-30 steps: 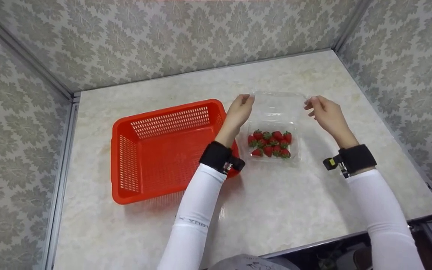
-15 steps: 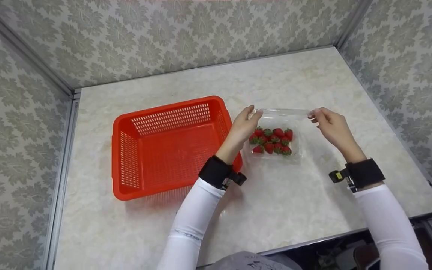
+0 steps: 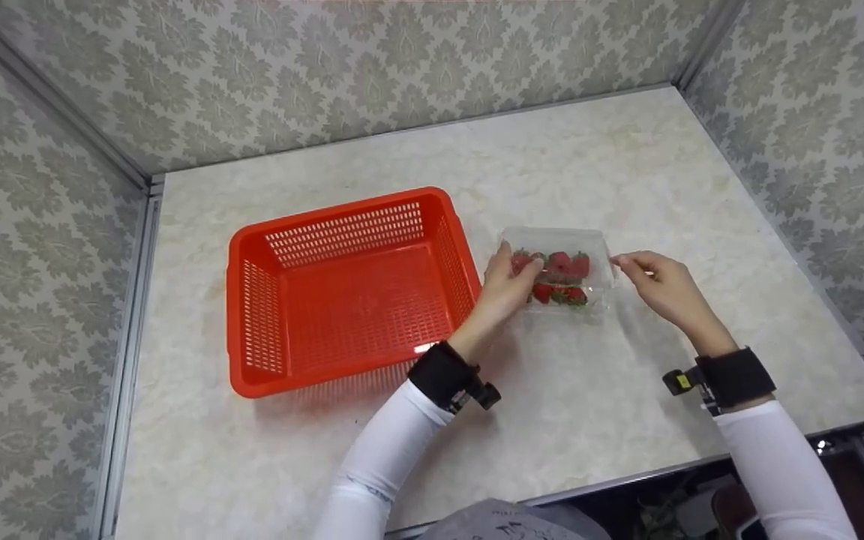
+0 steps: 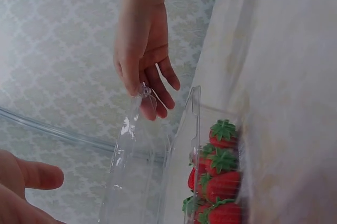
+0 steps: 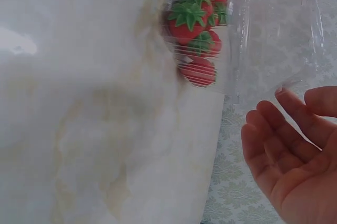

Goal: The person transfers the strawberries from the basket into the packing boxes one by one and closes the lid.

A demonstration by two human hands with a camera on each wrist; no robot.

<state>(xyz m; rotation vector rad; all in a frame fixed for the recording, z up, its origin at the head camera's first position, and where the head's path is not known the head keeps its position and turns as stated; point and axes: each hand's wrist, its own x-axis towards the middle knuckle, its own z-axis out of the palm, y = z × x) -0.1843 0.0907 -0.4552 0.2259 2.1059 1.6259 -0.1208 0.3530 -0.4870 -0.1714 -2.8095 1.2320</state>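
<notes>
A clear plastic clamshell box [image 3: 597, 300] filled with strawberries [image 3: 576, 264] sits right of the red basket; its raised clear lid [image 4: 129, 145] leans over the fruit. My right hand [image 3: 661, 285] pinches the lid's right corner with its fingertips, while the other fingers [image 5: 268, 140] fan out loosely. At the lid's left side is my left hand [image 3: 507, 289], its thumb and fingers spread and overlapping some strawberries in the head view. The left wrist view shows the straight left thumb [image 4: 45, 175] apart from the lid's visible edge; the fingertips are cut off there.
A red perforated basket [image 3: 349, 206] stands to the left, with its right wall close to my left forearm. The pale marbled table [image 3: 612, 420] ends at patterned panels [image 3: 402, 75] on the back and sides.
Both hands have come down and nearer, and the lid has swung from standing open behind the box to leaning over the strawberries. The left hand has also shifted right.
</notes>
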